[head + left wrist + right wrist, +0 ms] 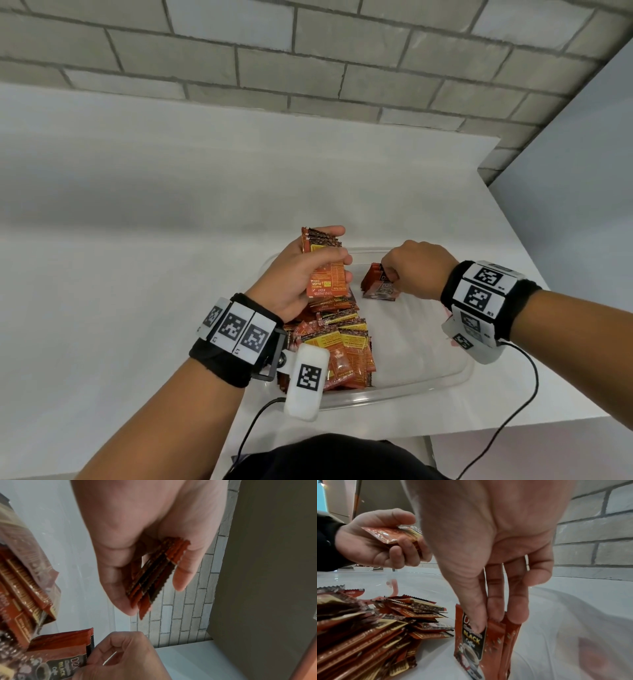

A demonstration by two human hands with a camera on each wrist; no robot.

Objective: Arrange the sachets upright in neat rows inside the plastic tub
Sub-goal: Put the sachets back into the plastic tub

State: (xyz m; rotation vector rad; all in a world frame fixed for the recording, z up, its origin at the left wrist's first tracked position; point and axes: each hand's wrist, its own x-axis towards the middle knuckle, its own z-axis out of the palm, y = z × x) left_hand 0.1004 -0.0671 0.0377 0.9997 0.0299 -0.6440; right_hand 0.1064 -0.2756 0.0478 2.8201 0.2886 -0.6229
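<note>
My right hand (pixel 409 270) is pinching a few standing sachets (pixel 489 641) near the tub's (pixel 404 394) far edge, long axes upright. My left hand (pixel 308 270) is gripping a stack of sachets (pixel 323 263) just beside, leftward, nearer the loose pile (pixel 337 346) along the tub's left side.

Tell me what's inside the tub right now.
The tub holds a loose pile of sachets on its left side and a small upright bunch pinched by the right hand. The left wrist and camera cover part of the pile.
</note>
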